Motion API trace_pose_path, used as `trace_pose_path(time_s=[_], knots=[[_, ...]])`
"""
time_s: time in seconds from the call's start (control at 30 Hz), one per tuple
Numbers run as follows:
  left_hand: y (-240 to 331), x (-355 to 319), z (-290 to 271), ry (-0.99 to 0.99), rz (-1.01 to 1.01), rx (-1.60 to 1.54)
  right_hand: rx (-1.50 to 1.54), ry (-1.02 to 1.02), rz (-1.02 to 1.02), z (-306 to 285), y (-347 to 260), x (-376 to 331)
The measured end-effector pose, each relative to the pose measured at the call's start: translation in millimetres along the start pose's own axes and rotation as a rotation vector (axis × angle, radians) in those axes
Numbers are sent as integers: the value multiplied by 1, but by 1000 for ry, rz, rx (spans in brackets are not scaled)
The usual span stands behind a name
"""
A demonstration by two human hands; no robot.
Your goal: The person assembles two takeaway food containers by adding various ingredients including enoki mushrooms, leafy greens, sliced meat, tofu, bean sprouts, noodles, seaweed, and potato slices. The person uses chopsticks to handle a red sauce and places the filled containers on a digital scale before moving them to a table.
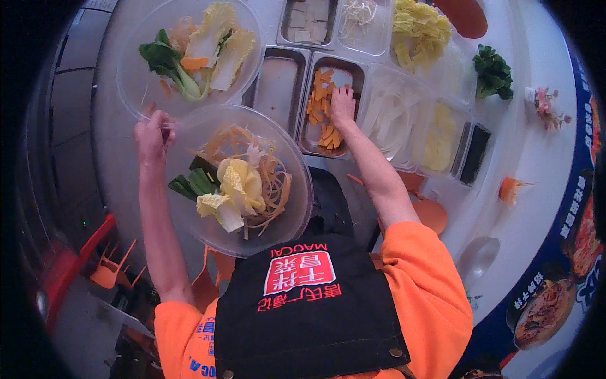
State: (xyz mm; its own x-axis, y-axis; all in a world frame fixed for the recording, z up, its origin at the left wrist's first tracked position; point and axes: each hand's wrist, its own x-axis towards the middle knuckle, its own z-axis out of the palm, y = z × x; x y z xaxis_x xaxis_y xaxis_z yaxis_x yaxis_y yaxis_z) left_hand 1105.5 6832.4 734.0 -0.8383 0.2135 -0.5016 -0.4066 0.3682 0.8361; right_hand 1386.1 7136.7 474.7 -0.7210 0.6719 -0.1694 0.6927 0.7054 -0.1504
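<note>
White counter (536, 158) runs from twelve to four o'clock. Orange chairs (110, 268) stand on grey floor (88, 328) at eight o'clock. Even lighting.

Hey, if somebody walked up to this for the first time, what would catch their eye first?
Probably the clear bowl at the centre, heaped with cabbage, greens and orange shreds, which the left hand grips at its far rim. Next, the right hand reaching into a steel tray of orange slices in the row of trays beyond. A second clear bowl of vegetables sits at upper left.
</note>
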Motion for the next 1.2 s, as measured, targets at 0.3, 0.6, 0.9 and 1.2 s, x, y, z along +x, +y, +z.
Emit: trace_pose_path(time_s=[0.3, 0.6, 0.9, 1.2], knots=[[4, -6, 6, 28, 29, -28, 38, -41, -148, 7, 19, -4], [3, -4, 0, 10, 33, 18, 252, 52, -76, 8, 35, 4], [8, -9, 5, 37, 45, 4, 1327, -277, 232, -182, -10, -31], [14, -12, 8, -15, 82, 14, 832, -15, -503, -333, -143, -128]])
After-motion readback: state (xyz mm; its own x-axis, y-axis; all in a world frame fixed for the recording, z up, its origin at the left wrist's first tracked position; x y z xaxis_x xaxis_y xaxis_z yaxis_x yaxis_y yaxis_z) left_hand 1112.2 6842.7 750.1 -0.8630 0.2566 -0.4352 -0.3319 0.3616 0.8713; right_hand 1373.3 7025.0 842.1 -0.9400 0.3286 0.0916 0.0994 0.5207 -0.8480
